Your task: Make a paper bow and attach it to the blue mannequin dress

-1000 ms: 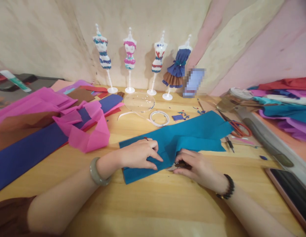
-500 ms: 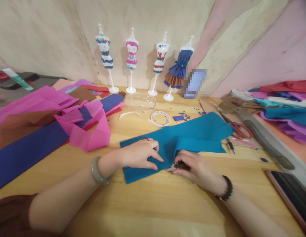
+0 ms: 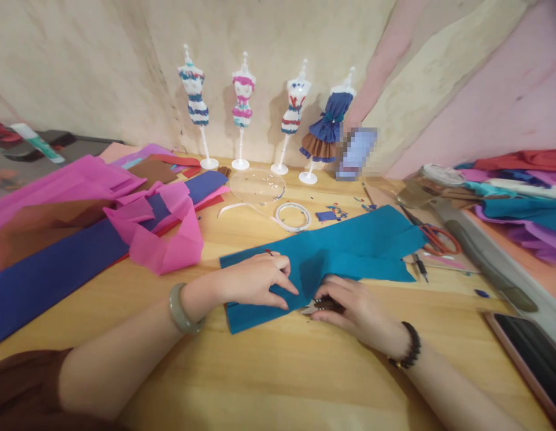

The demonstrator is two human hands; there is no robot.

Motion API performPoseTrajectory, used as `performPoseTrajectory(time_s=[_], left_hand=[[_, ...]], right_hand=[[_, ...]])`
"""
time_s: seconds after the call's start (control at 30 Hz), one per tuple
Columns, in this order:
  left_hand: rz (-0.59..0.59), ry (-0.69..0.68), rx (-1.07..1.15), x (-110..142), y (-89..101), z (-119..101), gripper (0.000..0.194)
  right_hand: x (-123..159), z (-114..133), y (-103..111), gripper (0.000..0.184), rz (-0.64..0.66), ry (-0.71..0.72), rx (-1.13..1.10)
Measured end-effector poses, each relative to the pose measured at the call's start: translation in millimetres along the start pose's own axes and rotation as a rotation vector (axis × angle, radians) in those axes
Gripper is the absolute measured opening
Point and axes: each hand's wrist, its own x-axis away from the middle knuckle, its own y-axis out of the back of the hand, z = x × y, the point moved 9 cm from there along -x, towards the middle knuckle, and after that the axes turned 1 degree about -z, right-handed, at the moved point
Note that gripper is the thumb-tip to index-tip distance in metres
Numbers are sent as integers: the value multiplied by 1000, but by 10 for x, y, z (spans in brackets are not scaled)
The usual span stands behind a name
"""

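My left hand [image 3: 260,280] lies flat with fingers stretched over a teal sheet [image 3: 362,239], cloth or paper, pressing its left part to the table. In my right hand [image 3: 347,302] is a pair of thread snips [image 3: 310,309] with dark handles; their metal blades point left at the sheet's near edge. The sheet bulges up in a fold beside the right fingers. Part of the snips is hidden inside that hand.
Several miniature mannequins [image 3: 242,102] stand along the wall, one dressed. Pink sheets [image 3: 71,179] and a blue strip [image 3: 80,254] lie left. A white tape roll [image 3: 293,216], orange-handled scissors [image 3: 443,239], a pen [image 3: 420,267] and a phone [image 3: 529,353] lie around. Another person's arm [image 3: 385,60] reaches down behind.
The view has shifted slightly. My left hand keeps its place on the sheet. By my right hand the raised fold has dropped back a little, and more of the snips' blades shows.
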Motion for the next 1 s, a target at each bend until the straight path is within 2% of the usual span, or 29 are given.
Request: performPoseTrajectory(time_s=[0.57, 1.0], left_hand=[[-41, -37, 23, 6, 5, 5, 22], [3, -13, 9, -1, -9, -8, 26]], right_hand=[[0, 26, -103, 30, -7, 28, 47], [-6, 57, -21, 33, 1, 17, -5]])
